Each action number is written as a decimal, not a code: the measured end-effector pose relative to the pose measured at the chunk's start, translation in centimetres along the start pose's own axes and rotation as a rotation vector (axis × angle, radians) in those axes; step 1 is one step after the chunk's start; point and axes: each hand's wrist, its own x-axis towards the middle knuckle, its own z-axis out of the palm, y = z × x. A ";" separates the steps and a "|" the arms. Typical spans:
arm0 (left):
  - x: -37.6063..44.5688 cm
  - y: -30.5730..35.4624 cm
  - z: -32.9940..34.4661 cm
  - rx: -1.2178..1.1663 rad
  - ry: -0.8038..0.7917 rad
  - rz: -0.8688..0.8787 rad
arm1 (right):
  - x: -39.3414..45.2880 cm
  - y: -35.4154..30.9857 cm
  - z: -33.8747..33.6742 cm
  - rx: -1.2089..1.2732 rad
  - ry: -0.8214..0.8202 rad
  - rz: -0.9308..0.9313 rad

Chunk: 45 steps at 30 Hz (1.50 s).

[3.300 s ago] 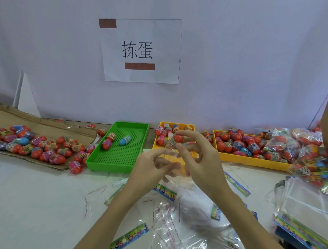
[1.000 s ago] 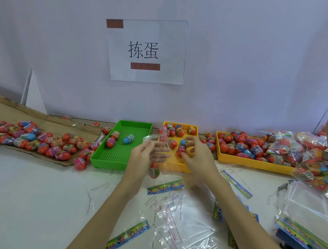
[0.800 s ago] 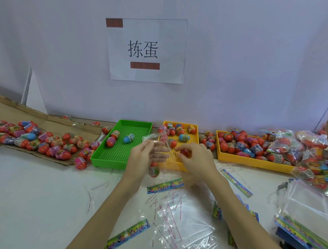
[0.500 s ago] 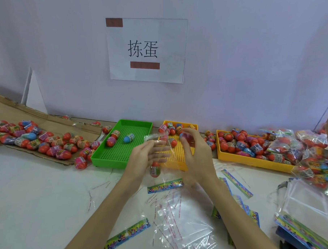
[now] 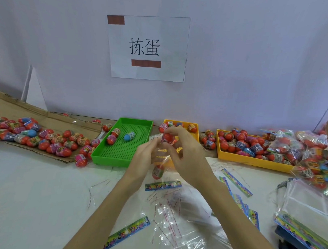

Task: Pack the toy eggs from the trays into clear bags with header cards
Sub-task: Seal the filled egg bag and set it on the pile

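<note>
Head view: the right hand (image 5: 186,153), which was reaching into the yellow plastic tray (image 5: 193,134) at twelve o'clock a second ago, now pinches a red toy egg (image 5: 167,137) over the clear plastic bag (image 5: 160,162) held open by the left hand (image 5: 143,159), one egg already inside; insertion looks next.

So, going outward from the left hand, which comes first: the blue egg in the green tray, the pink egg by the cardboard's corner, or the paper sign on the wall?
From the left hand:
1. Blue egg, just up and left of it, in the green tray.
2. Pink egg, farther left, on the table by the cardboard.
3. Paper sign, high on the back wall.
</note>
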 end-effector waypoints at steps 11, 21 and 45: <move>-0.6 0.4 0.4 0.038 -0.029 0.030 | -0.1 -0.1 -1.0 -0.322 -0.064 -0.088; -1.1 0.7 0.6 0.130 -0.064 0.085 | -0.1 -0.4 -1.0 -0.430 -0.139 -0.102; -1.1 1.0 0.8 0.183 -0.025 0.065 | 0.3 0.1 -1.9 -0.451 -0.364 0.000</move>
